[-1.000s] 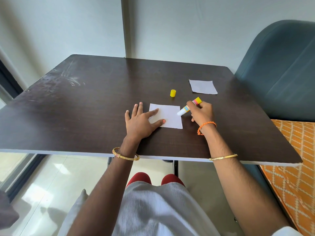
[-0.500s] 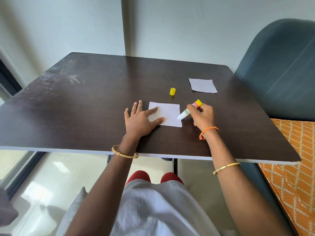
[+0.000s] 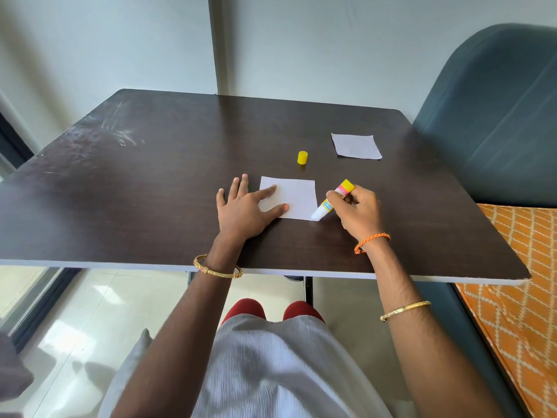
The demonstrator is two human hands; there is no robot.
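On the dark table (image 3: 150, 191), the left hand (image 3: 244, 211) presses flat fingers on the white paper (image 3: 297, 197); the right hand (image 3: 358, 211) grips the glue stick (image 3: 331, 200), tip at the paper's near right corner.

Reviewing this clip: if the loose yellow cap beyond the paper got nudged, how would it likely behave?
The yellow cap is small and looks like plastic, so probably very light; a slight brush would shift it. It stands on end on the smooth table, so a nudge could tip it. Being cylindrical, it might then roll.
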